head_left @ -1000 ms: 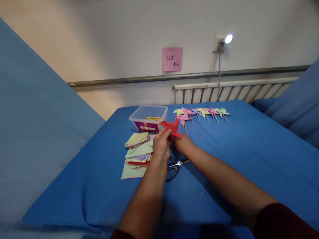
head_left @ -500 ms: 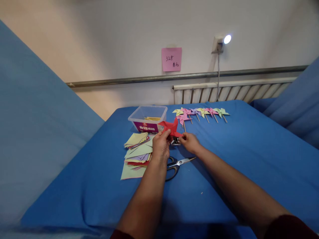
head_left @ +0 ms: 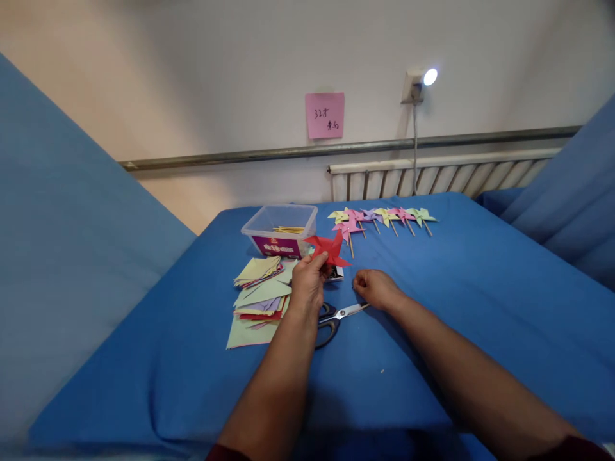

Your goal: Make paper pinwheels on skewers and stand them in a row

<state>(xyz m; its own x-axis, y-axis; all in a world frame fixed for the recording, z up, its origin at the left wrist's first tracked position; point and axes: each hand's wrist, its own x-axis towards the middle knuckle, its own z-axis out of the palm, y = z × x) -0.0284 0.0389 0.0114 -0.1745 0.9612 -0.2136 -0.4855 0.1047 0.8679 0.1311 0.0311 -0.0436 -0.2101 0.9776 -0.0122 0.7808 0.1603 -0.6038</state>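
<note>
My left hand (head_left: 310, 276) pinches a red paper pinwheel (head_left: 331, 248) with the thumb on its front. To the right, apart from it, my right hand (head_left: 377, 288) hovers with curled fingers pressed together; whatever they hold is too small to make out. Partly behind my left hand stands a small white box (head_left: 337, 274) of dark bits. Scissors (head_left: 342, 314) with black handles lie below, their tip beneath my right hand. Left of my left hand are stacks of coloured paper (head_left: 259, 301), partly covered by the wrist.
A clear plastic tub (head_left: 278, 221) with thin sticks (head_left: 289, 230) stands at the back. Several finished pinwheels (head_left: 384, 216) on sticks lie to its right. Blue cloth (head_left: 456, 288) covers the table. A radiator (head_left: 442, 176) and pipe (head_left: 269, 155) run along the wall.
My right hand has drawn away from the pinwheel, moving slightly down and right. My left hand keeps holding the pinwheel. The whole view has shifted a little.
</note>
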